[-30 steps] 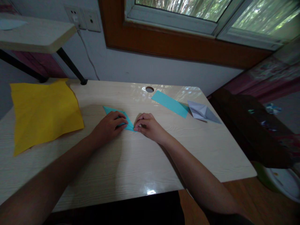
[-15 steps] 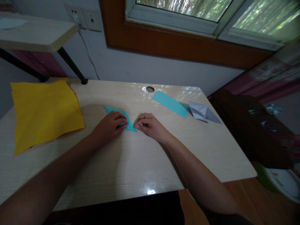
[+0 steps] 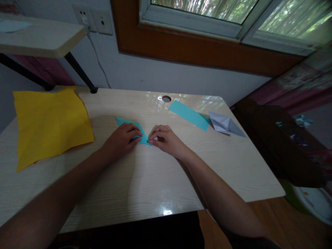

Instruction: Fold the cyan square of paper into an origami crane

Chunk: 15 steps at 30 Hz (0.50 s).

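Note:
A folded turquoise paper (image 3: 144, 134) lies on the table in front of me, with one pointed end at the upper left and another at the lower right. My left hand (image 3: 121, 139) rests over its middle, fingers curled and pressing it to the tabletop, so part of the folds is hidden. At the paper's right-hand point, my right hand (image 3: 168, 141) pinches the tip between thumb and fingers.
A turquoise paper strip (image 3: 188, 115) lies farther back on the table (image 3: 166, 173), beside a grey folded paper boat (image 3: 222, 122). To the left is a creased yellow sheet (image 3: 53, 128), near a raised shelf (image 3: 46, 38) on black legs. A round hole (image 3: 166, 99) pierces the back edge.
The right fingertips have shifted very slightly at the paper's right point. My left hand and the other papers look the same.

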Available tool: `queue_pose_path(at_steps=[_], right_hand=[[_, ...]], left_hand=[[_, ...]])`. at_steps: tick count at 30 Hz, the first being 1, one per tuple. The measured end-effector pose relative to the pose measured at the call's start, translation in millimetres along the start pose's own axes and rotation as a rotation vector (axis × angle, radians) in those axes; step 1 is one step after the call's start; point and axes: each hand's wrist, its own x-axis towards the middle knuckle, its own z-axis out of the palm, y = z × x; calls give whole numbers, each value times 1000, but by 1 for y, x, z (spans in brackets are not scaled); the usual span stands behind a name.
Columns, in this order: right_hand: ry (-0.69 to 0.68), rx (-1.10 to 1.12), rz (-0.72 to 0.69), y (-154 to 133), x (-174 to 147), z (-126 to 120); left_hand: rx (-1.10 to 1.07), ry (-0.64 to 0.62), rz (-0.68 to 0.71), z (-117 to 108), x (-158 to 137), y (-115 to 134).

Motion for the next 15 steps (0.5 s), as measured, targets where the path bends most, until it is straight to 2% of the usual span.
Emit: queue_pose_path(at_steps=[9, 15], right_hand=[[56, -58, 10, -5, 1, 7], [60, -62, 8, -3, 0, 8]], left_hand=[[-42, 17, -36, -1, 1, 1], [-42, 47, -144, -1, 0, 0]])
